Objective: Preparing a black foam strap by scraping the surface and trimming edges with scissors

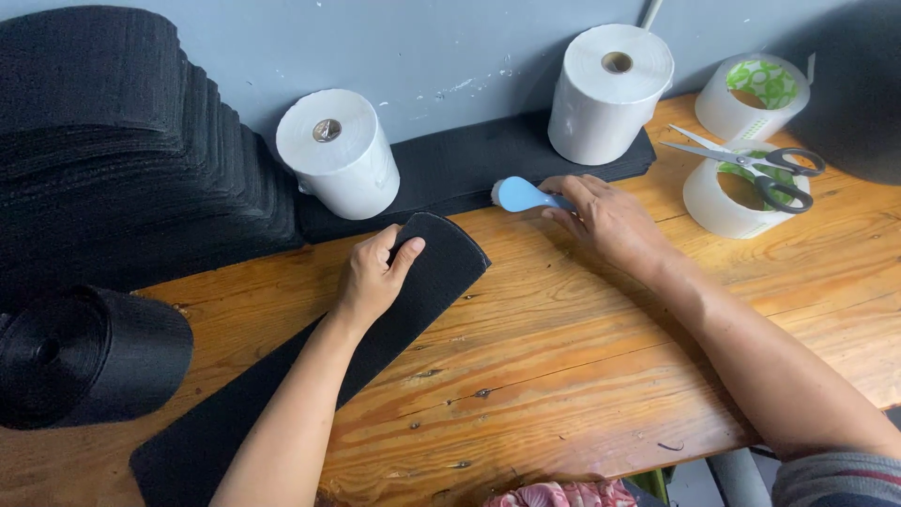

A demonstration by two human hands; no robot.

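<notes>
Left hand [375,272] flat, fingers spread, pressing fuzzy black round-ended felt strip [427,272]. Right hand [605,221] closed around smooth blue plastic brush [521,194] on grainy wood table [582,347].

Table [601,347]: varnished wood, glossy, knotted grain. Strip [413,291] under the left hand [374,277]: matt black felt-like cloth, rough. Brush handle [522,195] in the right hand [605,221]: smooth blue plastic. Far rolls [340,155]: white matt paper. Scissors [741,160]: shiny metal blades.
</notes>
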